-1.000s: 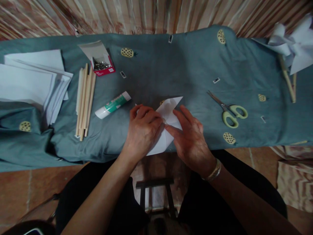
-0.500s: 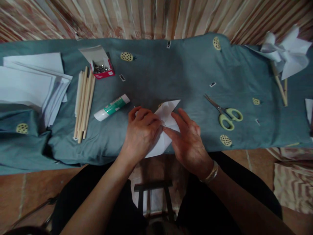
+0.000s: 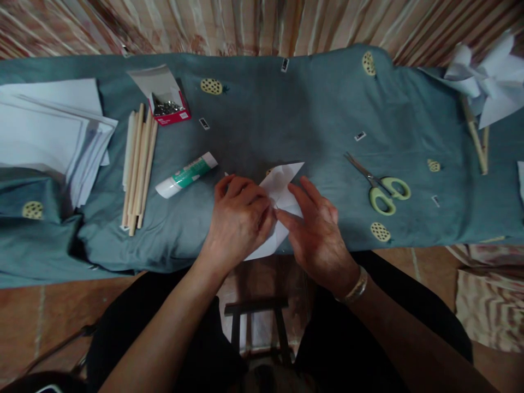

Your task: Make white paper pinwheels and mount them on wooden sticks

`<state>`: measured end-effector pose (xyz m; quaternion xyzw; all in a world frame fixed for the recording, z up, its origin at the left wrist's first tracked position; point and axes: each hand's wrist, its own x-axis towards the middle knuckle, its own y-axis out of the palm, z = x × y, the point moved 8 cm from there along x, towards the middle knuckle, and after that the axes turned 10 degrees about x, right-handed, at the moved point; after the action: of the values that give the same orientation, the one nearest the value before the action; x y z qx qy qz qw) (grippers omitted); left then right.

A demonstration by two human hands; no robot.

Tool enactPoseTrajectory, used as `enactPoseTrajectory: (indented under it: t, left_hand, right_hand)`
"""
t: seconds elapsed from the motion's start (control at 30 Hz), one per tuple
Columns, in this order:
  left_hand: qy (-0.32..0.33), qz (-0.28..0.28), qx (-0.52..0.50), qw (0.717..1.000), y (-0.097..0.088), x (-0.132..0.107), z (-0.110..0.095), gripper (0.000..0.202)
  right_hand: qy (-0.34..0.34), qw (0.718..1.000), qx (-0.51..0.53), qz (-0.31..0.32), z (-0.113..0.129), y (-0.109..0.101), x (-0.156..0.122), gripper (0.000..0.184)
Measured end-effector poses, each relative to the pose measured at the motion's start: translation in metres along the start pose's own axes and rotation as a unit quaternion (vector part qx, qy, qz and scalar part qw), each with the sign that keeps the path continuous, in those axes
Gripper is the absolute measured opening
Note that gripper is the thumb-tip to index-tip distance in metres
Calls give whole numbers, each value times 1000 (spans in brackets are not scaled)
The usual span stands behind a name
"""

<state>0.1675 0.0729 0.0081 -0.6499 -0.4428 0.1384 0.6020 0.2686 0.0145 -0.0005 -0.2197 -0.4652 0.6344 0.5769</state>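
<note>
Left hand (image 3: 239,218): fingers gripping the paper (image 3: 282,179) near its centre. Right hand (image 3: 317,237): fingers spread, thumb touching the paper. Shaping appears partial; sticks (image 3: 140,169), left of the fingers, lie unattached. Pinwheels (image 3: 497,84), far right, appear assembled.

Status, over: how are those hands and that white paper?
Left bare hand, right bare hand: both on white folded paper. Paper's middle partly hidden. Green-handled metal scissors lie clear of both hands.

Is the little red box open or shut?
Open. The lid of the red box is tipped back, and shiny metal bits show inside.
</note>
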Motion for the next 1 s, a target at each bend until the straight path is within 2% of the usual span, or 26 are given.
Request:
enactPoseTrajectory:
  t: [0.4,1.0]
  left_hand:
    - [-43,-7,-39,998,7,0,10,12]
    - [-65,-12,-47,997,9,2,13,11]
  right_hand:
    - [-3,1000,-16,12,-1,2,-1,28]
    - [5,1000,-9,14,-1,1,-1,29]
